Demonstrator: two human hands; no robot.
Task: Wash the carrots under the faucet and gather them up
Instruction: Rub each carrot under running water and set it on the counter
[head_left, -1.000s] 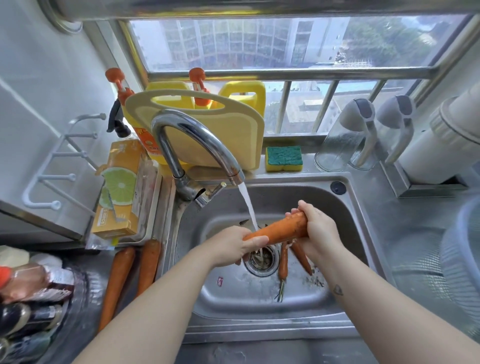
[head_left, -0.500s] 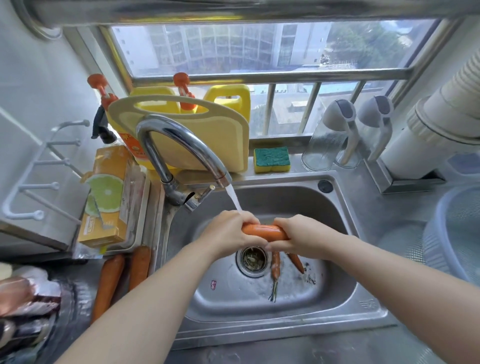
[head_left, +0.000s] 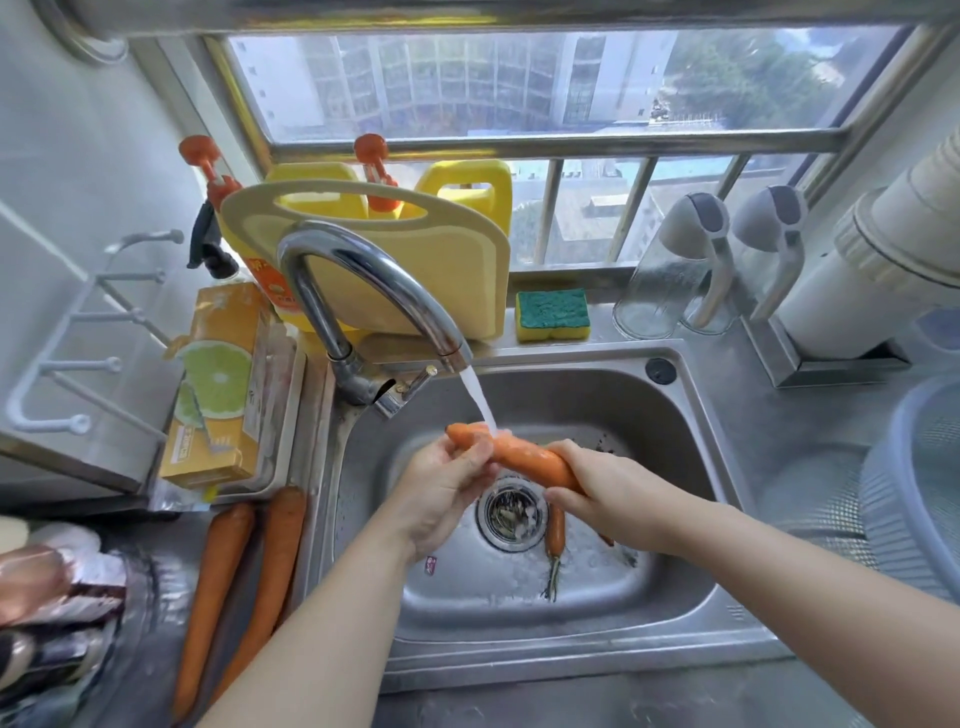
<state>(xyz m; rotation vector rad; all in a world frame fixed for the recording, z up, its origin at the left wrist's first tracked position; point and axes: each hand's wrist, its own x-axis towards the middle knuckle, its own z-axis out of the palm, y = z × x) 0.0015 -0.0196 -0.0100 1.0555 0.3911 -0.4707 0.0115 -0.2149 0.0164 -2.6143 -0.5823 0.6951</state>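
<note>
Stainless steel runs across the whole counter (head_left: 779, 426), with a single-basin sink (head_left: 691, 452) sunk into it below a barred window that looks out on tall buildings. Water streams from the curved chrome faucet (head_left: 363, 280) onto a carrot (head_left: 519, 454) held over the drain strainer (head_left: 511, 512). Of the hands, the left hand (head_left: 441, 493) is cupped loosely around the carrot's upper end, and the right hand (head_left: 608, 493) is closed around its lower end. A thin carrot (head_left: 555, 532) lies on the sink floor just right of the drain. Two long carrots (head_left: 244, 592) lie side by side on the counter left of the sink. Behind the faucet a yellow cutting board (head_left: 441, 270) stands on edge before yellow jugs with orange pumps. Beside it sits a green-and-yellow sponge (head_left: 551, 314), then two clear pitchers (head_left: 691, 265). An orange box (head_left: 218, 384) printed with a lime slice rests at left; its writing is too small to read. A white wall rack (head_left: 67, 332) hangs at far left.
</note>
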